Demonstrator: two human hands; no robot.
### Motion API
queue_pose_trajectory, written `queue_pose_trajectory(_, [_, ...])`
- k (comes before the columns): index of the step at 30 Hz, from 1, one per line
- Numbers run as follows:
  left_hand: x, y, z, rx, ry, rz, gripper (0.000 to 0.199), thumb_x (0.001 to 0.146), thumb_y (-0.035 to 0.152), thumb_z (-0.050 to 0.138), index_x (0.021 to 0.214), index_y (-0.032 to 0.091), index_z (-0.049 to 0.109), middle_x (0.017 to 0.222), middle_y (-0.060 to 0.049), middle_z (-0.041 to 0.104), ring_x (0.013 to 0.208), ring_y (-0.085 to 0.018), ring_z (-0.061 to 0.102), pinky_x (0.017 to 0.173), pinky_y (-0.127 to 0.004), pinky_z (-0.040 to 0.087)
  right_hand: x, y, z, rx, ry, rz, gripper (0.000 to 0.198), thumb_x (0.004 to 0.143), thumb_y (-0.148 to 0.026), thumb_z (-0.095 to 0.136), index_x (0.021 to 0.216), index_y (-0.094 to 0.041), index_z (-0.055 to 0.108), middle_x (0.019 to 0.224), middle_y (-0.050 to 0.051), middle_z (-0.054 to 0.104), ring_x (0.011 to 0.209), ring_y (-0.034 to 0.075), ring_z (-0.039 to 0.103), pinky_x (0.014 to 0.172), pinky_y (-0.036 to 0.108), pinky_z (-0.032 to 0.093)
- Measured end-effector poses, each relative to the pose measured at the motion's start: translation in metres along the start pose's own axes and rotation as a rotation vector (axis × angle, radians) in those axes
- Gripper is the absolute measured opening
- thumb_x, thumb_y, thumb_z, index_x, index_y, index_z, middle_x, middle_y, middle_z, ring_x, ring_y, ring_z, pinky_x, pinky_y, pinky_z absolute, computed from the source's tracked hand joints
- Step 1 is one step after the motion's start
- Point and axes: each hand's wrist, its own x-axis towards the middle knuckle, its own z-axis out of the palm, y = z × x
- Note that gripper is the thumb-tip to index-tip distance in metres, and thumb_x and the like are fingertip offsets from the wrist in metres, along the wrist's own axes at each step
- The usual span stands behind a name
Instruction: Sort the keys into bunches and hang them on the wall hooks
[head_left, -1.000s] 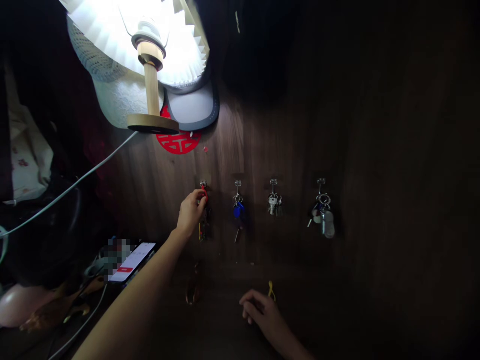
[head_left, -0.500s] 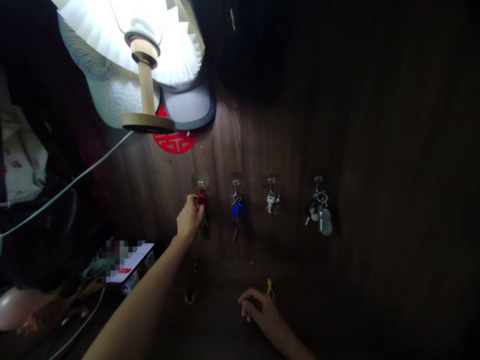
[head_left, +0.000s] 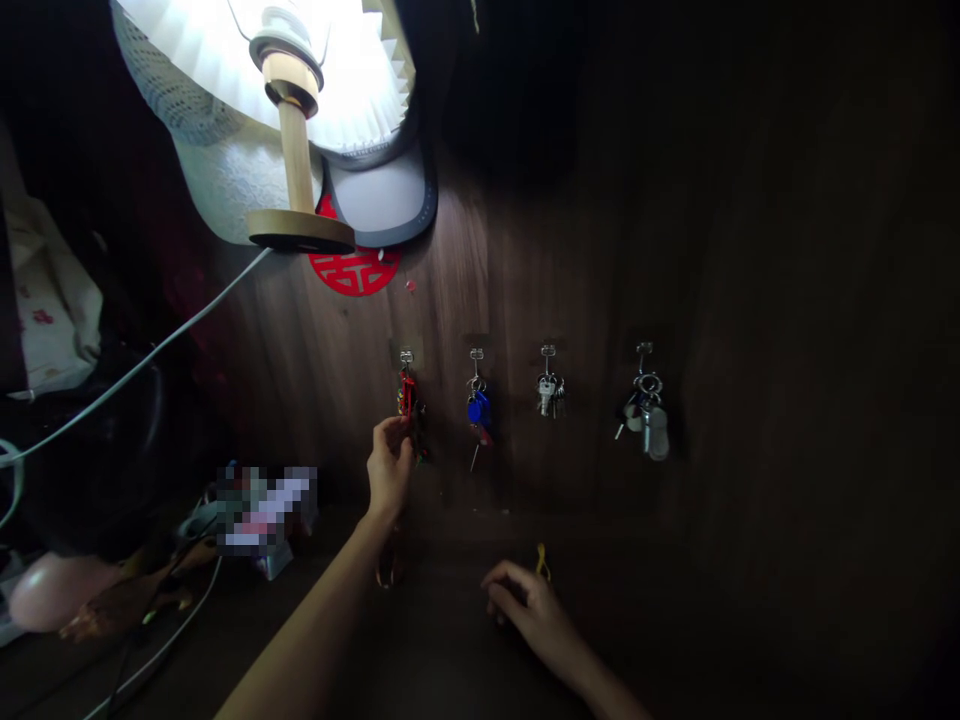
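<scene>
A bunch of keys with a red strap hangs from the leftmost wall hook. My left hand is just below and against its lower part, the fingers bent and apart with nothing seen in them; whether the fingertips touch the bunch is hard to tell. Low in the middle, my right hand hovers with loosely curled fingers, thumb apart, and no thing in it. Behind it shows a yellow loop. To the right hang keys with a blue tag, a bunch of silver keys and keys with a grey fob.
At upper left a lit lamp stands before a grey cap and a red round paper cut-out. Its white cable runs down left. A blurred-out screen and a pink round object are lower left.
My left hand has slid down from the top of the red-strapped bunch, which stays on its hook. My right hand has hardly moved. The view has shifted slightly.
</scene>
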Motion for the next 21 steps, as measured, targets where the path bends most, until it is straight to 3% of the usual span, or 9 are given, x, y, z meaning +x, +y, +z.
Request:
queue_pose_trajectory(5, [-0.021,0.004,-0.007,-0.032,-0.040,-0.027,0.034,0.083,0.018,0.049,0.116,0.024,0.045,0.120,-0.007,0.060,0.110,-0.017,0.058,0.093,-0.034,0.047,-0.003,-0.006,-0.001,-0.027,-0.007,-0.016,0.025,0.084,-0.040,0.048,0.078,-0.018,0.059,0.062,-0.001,0.058,0.057,0.013,0.055,0.057,0.024,0.042])
queue_pose_trajectory(13, [-0.067,0.000,-0.027,0.091,-0.168,-0.189,0.030,0.083,0.016,0.045,0.113,0.023,0.046,0.117,-0.006,0.062,0.111,-0.017,0.057,0.096,-0.034,0.045,-0.004,-0.005,-0.003,-0.001,0.037,-0.027,0.025,0.083,-0.042,0.049,0.079,-0.019,0.060,0.062,-0.001,0.058,0.055,0.013,0.055,0.056,0.024,0.042])
queue_pose_trajectory(21, [-0.122,-0.001,-0.029,0.105,-0.405,-0.215,0.031,0.083,0.013,0.044,0.112,0.023,0.049,0.110,-0.004,0.065,0.105,-0.016,0.061,0.092,-0.031,0.047,-0.004,-0.008,-0.005,0.012,0.102,-0.018,0.032,0.080,-0.048,0.051,0.079,-0.017,0.061,0.059,-0.001,0.057,0.051,0.012,0.053,0.052,0.023,0.041])
